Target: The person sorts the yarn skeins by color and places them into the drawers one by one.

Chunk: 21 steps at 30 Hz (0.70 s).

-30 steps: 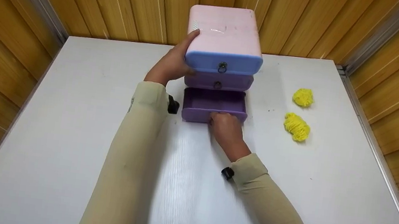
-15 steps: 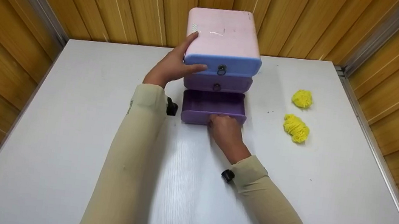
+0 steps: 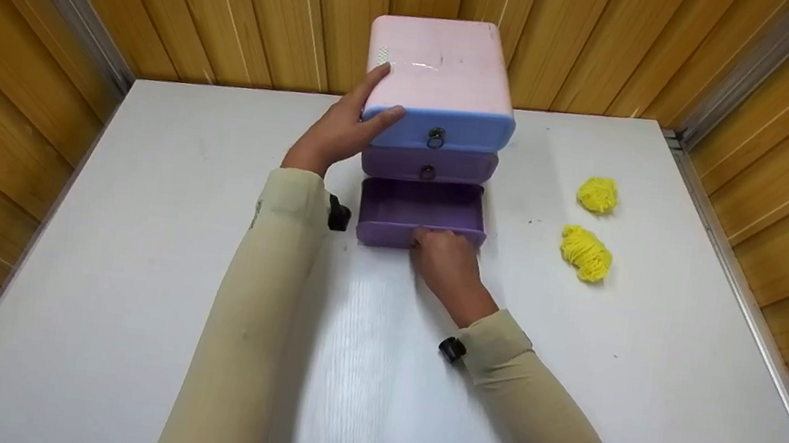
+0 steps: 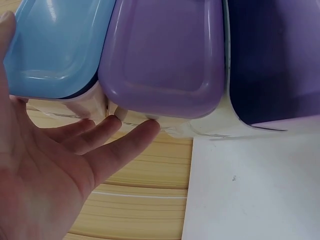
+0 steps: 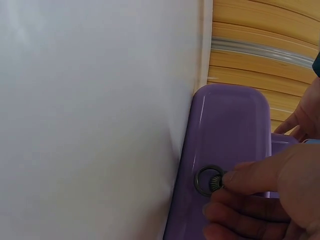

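A small chest of drawers [image 3: 445, 55] with a pink top stands toward the back of the table. Its blue top drawer [image 3: 406, 127] and purple middle drawer [image 3: 394, 163] are closed, while the purple bottom drawer [image 3: 378, 233] is pulled out, its visible inside bare. My left hand [image 3: 336, 131] rests on the chest's left side, fingers straight along the wall and thumb across the blue front. In the left wrist view, the fingertips [image 4: 150, 126] touch the side by the middle drawer. My right hand [image 3: 448, 266] pinches the ring pull [image 5: 204, 181] on the bottom drawer's front.
Two bundles of yellow yarn lie on the white table [image 3: 131, 279] right of the chest: a rounder one [image 3: 598, 195] behind and a longer one [image 3: 586, 253] in front. Wood-patterned panels [image 3: 262, 10] enclose the back and both sides.
My left thumb has come up from below the blue drawer onto its front, swinging out and then settling. My right hand stays at the bottom drawer, which has barely shifted.
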Each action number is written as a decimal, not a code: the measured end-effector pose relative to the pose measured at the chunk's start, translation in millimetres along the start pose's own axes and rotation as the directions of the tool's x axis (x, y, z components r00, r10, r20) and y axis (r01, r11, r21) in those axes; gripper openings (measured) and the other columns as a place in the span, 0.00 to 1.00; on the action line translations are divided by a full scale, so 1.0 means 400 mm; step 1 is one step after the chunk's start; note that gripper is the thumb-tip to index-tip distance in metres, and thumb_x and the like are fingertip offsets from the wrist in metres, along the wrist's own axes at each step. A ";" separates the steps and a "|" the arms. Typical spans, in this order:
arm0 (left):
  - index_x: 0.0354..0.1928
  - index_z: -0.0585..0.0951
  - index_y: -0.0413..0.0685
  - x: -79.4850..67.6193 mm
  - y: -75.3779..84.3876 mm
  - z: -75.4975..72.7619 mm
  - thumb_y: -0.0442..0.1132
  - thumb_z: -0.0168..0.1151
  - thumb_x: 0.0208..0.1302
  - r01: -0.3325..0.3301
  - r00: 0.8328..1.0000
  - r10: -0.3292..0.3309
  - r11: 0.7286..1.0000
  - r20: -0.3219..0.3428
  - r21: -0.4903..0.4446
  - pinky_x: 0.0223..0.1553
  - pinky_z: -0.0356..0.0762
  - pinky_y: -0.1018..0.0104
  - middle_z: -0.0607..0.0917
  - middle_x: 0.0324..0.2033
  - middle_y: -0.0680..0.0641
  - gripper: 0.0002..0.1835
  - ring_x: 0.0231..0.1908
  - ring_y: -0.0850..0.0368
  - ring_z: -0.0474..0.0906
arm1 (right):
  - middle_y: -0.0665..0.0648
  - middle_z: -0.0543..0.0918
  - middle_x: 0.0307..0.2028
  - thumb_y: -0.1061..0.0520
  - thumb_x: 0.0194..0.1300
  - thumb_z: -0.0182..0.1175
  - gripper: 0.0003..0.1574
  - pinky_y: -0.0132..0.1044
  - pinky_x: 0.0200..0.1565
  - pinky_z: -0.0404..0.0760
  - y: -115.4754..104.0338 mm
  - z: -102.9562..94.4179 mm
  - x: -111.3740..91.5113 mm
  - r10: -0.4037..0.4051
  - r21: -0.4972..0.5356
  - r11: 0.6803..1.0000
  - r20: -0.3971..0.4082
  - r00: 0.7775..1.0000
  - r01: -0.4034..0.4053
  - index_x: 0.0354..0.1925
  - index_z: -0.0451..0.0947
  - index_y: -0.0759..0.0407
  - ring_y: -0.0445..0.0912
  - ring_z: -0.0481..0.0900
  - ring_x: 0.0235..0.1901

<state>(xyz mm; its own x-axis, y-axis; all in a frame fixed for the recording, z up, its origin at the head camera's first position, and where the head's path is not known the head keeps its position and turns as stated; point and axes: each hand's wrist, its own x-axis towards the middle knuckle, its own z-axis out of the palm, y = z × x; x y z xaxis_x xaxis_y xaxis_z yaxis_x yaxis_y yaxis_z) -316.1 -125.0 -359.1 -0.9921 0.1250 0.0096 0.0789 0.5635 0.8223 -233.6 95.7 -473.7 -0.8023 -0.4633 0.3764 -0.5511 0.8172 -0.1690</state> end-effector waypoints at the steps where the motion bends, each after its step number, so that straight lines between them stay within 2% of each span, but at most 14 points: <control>1: 0.68 0.43 0.96 -0.001 0.001 -0.001 0.78 0.51 0.53 0.001 1.000 -0.001 1.000 0.002 -0.006 0.68 0.61 0.45 0.50 0.76 0.61 0.42 0.73 0.51 0.55 | 0.57 0.86 0.23 0.64 0.58 0.65 0.04 0.49 0.21 0.78 0.000 -0.003 0.000 0.004 0.006 1.000 0.005 1.000 -0.004 0.28 0.82 0.56 0.56 0.82 0.20; 9: 0.69 0.44 0.95 -0.002 0.001 0.002 0.78 0.51 0.54 -0.015 1.000 0.015 0.999 0.011 -0.053 0.62 0.69 0.46 0.49 0.75 0.63 0.42 0.72 0.50 0.57 | 0.56 0.85 0.22 0.62 0.62 0.62 0.04 0.47 0.21 0.77 -0.001 -0.030 -0.001 -0.019 0.038 0.999 -0.046 0.999 0.021 0.31 0.83 0.56 0.52 0.82 0.20; 13: 0.68 0.43 0.97 -0.004 -0.003 0.002 0.78 0.50 0.55 -0.006 1.000 0.007 0.999 0.016 -0.045 0.64 0.67 0.45 0.49 0.75 0.62 0.41 0.72 0.49 0.57 | 0.55 0.84 0.21 0.61 0.62 0.62 0.03 0.45 0.19 0.76 0.007 -0.039 -0.003 -0.035 0.022 0.999 -0.079 0.996 0.037 0.31 0.82 0.55 0.50 0.81 0.19; 17: 0.67 0.42 0.99 -0.005 -0.002 0.000 0.78 0.49 0.55 0.019 1.000 -0.018 0.999 0.024 -0.037 0.65 0.65 0.44 0.50 0.76 0.58 0.40 0.72 0.48 0.58 | 0.55 0.83 0.20 0.61 0.61 0.61 0.03 0.44 0.17 0.75 0.025 -0.045 0.000 -0.051 0.005 0.999 -0.154 0.987 0.052 0.31 0.82 0.55 0.49 0.79 0.17; 21: 0.67 0.42 0.99 -0.006 0.000 -0.001 0.78 0.50 0.55 0.018 1.000 -0.017 0.999 0.023 -0.046 0.65 0.65 0.43 0.51 0.76 0.57 0.40 0.72 0.48 0.58 | 0.54 0.82 0.20 0.61 0.59 0.61 0.03 0.44 0.17 0.74 0.047 -0.052 0.001 -0.039 0.022 0.999 -0.207 0.978 0.045 0.31 0.82 0.56 0.48 0.78 0.16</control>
<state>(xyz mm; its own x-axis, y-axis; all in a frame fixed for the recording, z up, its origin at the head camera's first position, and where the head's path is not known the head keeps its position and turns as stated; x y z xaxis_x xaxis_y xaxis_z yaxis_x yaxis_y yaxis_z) -313.9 -125.5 -359.0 -0.9907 0.1347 -0.0174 0.0569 0.5278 0.8474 -239.5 118.2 -458.0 -0.7151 -0.4140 0.5632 -0.5913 0.7880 -0.1716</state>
